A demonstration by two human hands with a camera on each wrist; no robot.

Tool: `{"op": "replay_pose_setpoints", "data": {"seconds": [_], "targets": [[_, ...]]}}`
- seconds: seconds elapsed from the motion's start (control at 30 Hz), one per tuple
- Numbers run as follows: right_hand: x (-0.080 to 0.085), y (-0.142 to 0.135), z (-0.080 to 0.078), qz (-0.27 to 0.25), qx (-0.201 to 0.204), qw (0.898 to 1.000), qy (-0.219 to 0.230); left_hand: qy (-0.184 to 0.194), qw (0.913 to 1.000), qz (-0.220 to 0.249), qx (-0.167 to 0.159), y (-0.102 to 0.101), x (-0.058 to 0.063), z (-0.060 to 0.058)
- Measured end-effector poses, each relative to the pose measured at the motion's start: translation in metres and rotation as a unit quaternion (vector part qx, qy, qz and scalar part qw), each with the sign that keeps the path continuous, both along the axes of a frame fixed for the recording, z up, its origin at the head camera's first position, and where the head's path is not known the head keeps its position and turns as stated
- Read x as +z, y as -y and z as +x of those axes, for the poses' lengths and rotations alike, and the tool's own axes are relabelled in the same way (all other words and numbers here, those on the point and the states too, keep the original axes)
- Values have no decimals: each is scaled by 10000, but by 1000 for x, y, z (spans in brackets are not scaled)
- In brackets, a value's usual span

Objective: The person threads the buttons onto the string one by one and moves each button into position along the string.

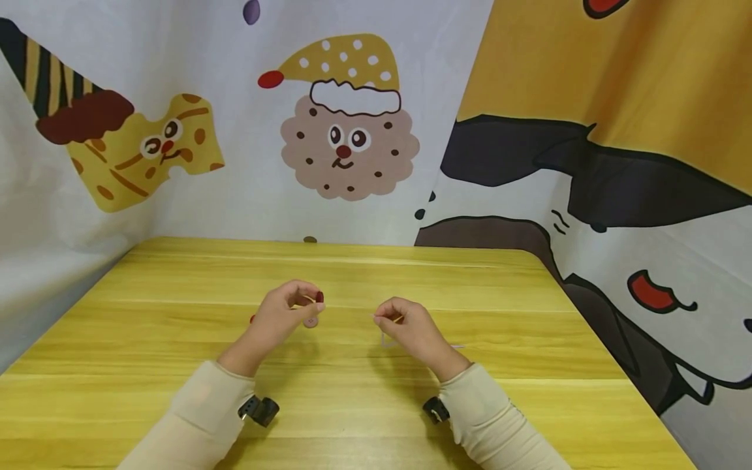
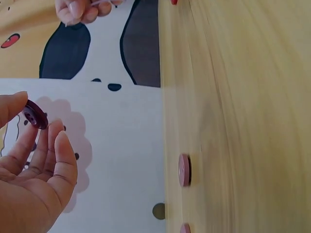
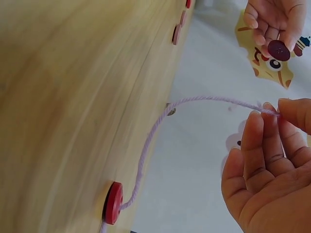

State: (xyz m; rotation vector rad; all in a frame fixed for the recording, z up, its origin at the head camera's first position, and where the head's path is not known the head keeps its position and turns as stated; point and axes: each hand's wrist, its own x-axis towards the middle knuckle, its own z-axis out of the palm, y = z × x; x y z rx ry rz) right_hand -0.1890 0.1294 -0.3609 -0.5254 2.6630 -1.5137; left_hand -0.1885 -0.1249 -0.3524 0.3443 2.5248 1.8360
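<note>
Between thumb and fingertips my left hand [image 1: 284, 313] pinches a dark red button [image 2: 35, 115], held tilted above the table with its holes showing. My right hand [image 1: 411, 326] pinches the end of a pale lilac yarn [image 3: 199, 98] between thumb and fingertips. From there the yarn curves down to a bright red button [image 3: 113, 203] on the table, and more of it shows on that button's other side. The two hands are apart, facing each other. On the table by my left hand lies a pink button [image 2: 184, 170].
The wooden table [image 1: 341, 405] has rounded far corners. A second pink button [image 2: 185, 228] and another red button [image 1: 252, 318] lie near the left hand. Behind the table hangs a white curtain [image 1: 235, 215] with cartoon prints.
</note>
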Motion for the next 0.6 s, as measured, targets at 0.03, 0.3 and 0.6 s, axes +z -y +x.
{"op": "replay_pose_setpoints", "data": {"seconds": [0.03,0.3,0.6], "targets": [[0,0,0,2,7,10000,-16,28,10000,80,-33,-2,0,0],[-1,2,-1,18,28,9999,-108,-179,9997,-128,-85,-17,-2,2],[0,5,0,-11,4,9999,-134,-161,9993,-312,-108,-30,-3,4]]}}
